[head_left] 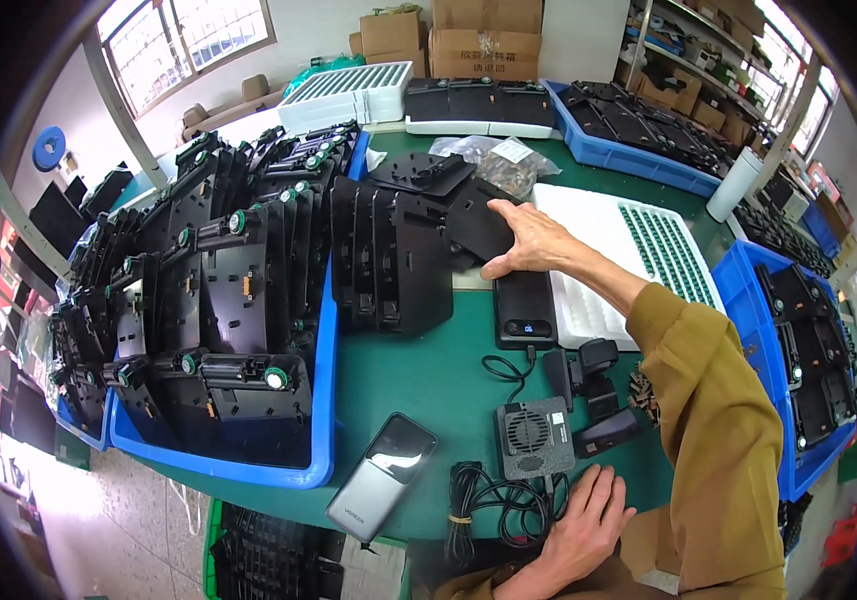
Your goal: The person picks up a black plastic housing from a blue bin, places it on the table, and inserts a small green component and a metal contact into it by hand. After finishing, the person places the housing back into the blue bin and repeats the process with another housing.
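My right hand (536, 240) reaches over the middle of the bench, its thumb and fingers closed on the edge of a dark flat plastic panel (476, 228). Left of that panel, several similar black plastic panels (418, 265) stand upright in a row. Under my right wrist lies a black box with a small lit display (525, 320), a cable plugged into its near end. My left hand (590, 515) rests flat at the bench's near edge, fingers stretched out, holding nothing. Beside it are a coiled black cable (463, 535) and a grey vented box (535, 438).
Blue crates (323, 420) of black panels with green-ended rollers fill the left; another blue crate (760, 340) stands right. A white foam tray (588, 215) holds rows of green parts. A silver-and-black power bank (385, 475) lies near the front edge. A white bottle (735, 185) stands behind.
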A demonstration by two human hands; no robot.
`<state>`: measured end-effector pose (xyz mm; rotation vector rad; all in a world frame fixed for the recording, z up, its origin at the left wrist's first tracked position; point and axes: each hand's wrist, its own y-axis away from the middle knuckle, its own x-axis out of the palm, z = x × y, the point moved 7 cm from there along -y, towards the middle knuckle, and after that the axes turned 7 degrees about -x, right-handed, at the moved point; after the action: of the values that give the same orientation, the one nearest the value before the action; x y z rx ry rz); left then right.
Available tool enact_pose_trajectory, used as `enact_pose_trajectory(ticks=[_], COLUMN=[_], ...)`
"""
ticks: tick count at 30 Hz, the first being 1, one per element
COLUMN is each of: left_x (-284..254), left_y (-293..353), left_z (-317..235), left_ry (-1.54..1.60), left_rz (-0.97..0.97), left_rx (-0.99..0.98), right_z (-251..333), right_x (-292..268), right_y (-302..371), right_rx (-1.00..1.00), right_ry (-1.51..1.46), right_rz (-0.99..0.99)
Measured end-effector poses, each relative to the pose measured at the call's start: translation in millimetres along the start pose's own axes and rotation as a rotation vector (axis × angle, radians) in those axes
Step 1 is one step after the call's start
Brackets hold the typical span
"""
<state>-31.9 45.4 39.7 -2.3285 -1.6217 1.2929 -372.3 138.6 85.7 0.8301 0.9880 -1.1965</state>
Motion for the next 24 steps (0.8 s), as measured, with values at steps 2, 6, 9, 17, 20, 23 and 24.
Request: enact_pose_trajectory(ticks=[2, 6, 9, 17, 20, 23, 24], left_x=[0.5, -1.7, -1.1, 0.1, -0.7, -0.5, -1.1], left_y=[-1.4, -4.2, -3.8, -1.9, -1.1, -2.5, -3.1], left_z=[-1.3, -0.4, 0.1, -1.9, -1.2, -1.2, -1.7], left_ry=[0.004, -0.012, -0.019, -0.005, -0.019, -0.022, -0.021], left_rz=[0.009, 0.009, 0.011, 0.016, 0.018, 0.019, 0.026], left_rx=[0.002, 0.006, 0.008, -0.001, -0.003, 0.000, 0.002], right_z=[-2.5, 9.9, 16.3, -34.7, -40.7, -46.3, -45.6], right_x=[-0.6, -5.1, -5.0, -6.7, -4.9, -7.2, -7.5], right_y=[-1.7, 0.1, 6.2, -15.9, -29.9, -42.0, -44.9], right_rx=[0.009, -0.036, -0.053, 0.063, 0.041, -0.007, 0.009], right_ry=[0.062, 0.142, 0.154, -0.078, -0.138, -0.149, -0.176], right_rz=[0.005, -0.003, -0.024, -0.046, -0.040, 0.004, 0.048])
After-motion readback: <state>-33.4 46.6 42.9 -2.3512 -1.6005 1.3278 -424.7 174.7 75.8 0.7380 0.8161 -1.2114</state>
